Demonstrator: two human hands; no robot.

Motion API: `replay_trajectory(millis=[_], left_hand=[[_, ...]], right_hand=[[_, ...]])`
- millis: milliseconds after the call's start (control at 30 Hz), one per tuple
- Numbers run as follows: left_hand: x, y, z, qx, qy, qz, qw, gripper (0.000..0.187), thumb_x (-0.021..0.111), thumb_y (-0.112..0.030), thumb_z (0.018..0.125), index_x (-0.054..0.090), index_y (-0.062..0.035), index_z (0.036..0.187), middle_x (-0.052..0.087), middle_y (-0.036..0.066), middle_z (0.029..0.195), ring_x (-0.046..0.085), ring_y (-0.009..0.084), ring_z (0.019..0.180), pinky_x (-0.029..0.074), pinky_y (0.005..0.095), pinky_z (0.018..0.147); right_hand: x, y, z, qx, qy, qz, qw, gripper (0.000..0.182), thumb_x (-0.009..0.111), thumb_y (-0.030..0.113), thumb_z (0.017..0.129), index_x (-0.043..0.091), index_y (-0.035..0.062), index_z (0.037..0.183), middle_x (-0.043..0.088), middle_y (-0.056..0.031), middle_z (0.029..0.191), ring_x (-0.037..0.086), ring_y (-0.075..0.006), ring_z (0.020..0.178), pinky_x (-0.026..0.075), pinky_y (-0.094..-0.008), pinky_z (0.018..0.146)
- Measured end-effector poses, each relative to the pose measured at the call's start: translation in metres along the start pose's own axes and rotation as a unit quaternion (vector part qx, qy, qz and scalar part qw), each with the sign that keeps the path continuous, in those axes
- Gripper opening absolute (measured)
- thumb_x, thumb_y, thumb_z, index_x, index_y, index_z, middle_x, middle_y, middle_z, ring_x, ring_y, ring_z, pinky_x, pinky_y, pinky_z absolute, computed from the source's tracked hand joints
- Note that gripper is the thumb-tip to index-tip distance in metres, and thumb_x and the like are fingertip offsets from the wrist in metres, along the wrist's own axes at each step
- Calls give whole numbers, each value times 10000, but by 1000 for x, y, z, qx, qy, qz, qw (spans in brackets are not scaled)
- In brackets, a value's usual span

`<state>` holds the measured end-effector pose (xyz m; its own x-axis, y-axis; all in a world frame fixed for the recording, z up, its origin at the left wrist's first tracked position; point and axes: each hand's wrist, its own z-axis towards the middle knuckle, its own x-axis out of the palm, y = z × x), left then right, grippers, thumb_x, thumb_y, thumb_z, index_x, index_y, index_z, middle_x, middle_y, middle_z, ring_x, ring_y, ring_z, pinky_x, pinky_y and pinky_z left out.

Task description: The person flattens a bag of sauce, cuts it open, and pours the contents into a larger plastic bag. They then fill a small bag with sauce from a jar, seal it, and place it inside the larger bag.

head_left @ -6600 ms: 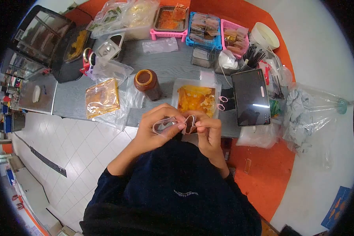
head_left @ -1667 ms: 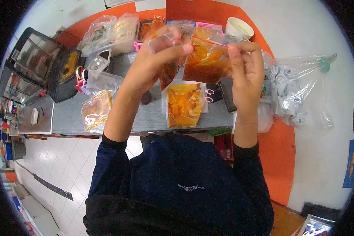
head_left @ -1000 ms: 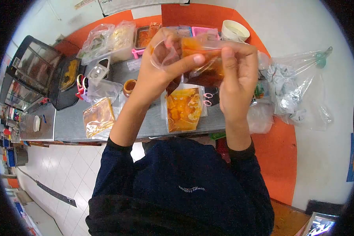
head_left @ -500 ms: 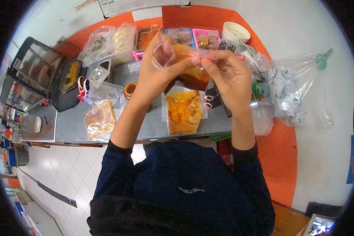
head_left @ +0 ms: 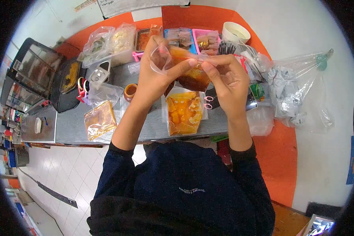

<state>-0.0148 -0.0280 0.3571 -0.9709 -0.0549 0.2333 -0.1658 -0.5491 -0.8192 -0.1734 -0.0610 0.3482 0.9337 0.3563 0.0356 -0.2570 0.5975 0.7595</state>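
Note:
A clear plastic bag [head_left: 193, 78] with dark brown-orange liquid food hangs between my hands above the table. My left hand [head_left: 156, 69] grips the bag's upper left side, its thumb pressed along the top edge. My right hand [head_left: 227, 76] pinches the same edge near the middle and right. The top of the bag is gathered, and part of it is hidden behind my fingers. Below lies a flat plastic bag of orange-yellow food [head_left: 183, 114], with pink-handled scissors [head_left: 208, 103] to its right. A small brown jar [head_left: 130, 91] stands close to my left wrist.
Another flat orange bag [head_left: 100, 120] lies on the left of the grey table [head_left: 72, 128]. At the back are a tray of shredded orange food [head_left: 142, 41], a pink basket [head_left: 202, 46] and a white bowl [head_left: 236, 32]. A large clear plastic bag [head_left: 303, 90] hangs at the right.
Both hands have shifted slightly, with my right fingers a little further from my left thumb along the bag's edge. The bag remains held between them.

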Motion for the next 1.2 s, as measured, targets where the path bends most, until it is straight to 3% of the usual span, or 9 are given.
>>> replay_trajectory(millis=[267, 400, 467, 600, 800, 867, 900, 967, 1200], left_hand=[[-2, -5, -8, 18, -38, 76, 996, 454, 732, 53, 750, 324, -106, 870, 637, 88, 842, 616, 113, 778, 478, 207, 649], [0, -14, -10, 8, -34, 23, 999, 454, 730, 50, 754, 322, -105, 880, 664, 130, 846, 628, 130, 763, 495, 219, 648], [0, -14, -10, 21, -32, 21, 999, 436, 720, 19, 746, 333, -121, 887, 680, 92, 830, 575, 82, 732, 447, 202, 642], [0, -15, -11, 31, -30, 13, 999, 442, 719, 31, 744, 331, -122, 890, 675, 83, 815, 571, 82, 708, 439, 198, 621], [-3, -9, -3, 10, -34, 3, 999, 427, 735, 35, 748, 347, -102, 863, 664, 111, 785, 606, 121, 675, 482, 231, 614], [-5, -5, 4, -6, -21, 41, 999, 420, 747, -3, 750, 353, -106, 853, 642, 67, 736, 570, 98, 627, 445, 217, 576], [-4, -6, 6, -6, -20, 40, 999, 420, 747, -3, 750, 353, -106, 853, 642, 67, 736, 570, 98, 627, 445, 217, 576], [-2, -11, 11, -43, -29, 62, 997, 422, 758, -31, 748, 356, -112, 845, 626, 44, 714, 536, 78, 597, 404, 200, 534], [-1, -2, 20, 6, -23, 37, 999, 429, 760, -25, 740, 355, -120, 844, 627, 40, 721, 511, 55, 584, 385, 188, 482]], right_hand=[[7, 1, -7, -76, -26, -30, 996, 58, 629, 38, 882, 593, -7, 891, 630, -53, 844, 578, -71, 757, 477, -212, 674], [7, 5, -11, -83, -44, -21, 995, 57, 629, 29, 878, 591, -10, 897, 626, -60, 854, 576, -75, 757, 477, -209, 681], [3, 7, -14, -78, -19, -59, 995, 83, 606, -12, 883, 550, -3, 944, 617, -95, 952, 573, -114, 856, 457, -228, 771], [4, 5, -14, -106, -52, -43, 992, 65, 626, 28, 882, 588, -15, 914, 620, -64, 875, 577, -80, 768, 477, -206, 679], [-9, 10, -10, -23, -23, -44, 998, 148, 648, 42, 870, 560, -8, 978, 611, -54, 900, 577, -88, 814, 477, -224, 743], [-14, 9, -4, 111, 8, 36, 993, 296, 673, 25, 845, 506, 3, 1088, 592, -44, 925, 587, -108, 897, 485, -245, 811], [-13, 10, -4, 110, 7, 35, 993, 296, 673, 25, 845, 506, 3, 1088, 592, -44, 925, 587, -108, 897, 485, -245, 811], [-8, 9, -3, 107, 113, 104, 982, 424, 695, 5, 818, 457, 15, 1170, 586, -44, 985, 585, -130, 982, 491, -265, 856], [-15, 0, -5, 107, 118, 90, 983, 432, 694, 42, 831, 466, -9, 1194, 597, -75, 1091, 580, -130, 1006, 489, -264, 854]])
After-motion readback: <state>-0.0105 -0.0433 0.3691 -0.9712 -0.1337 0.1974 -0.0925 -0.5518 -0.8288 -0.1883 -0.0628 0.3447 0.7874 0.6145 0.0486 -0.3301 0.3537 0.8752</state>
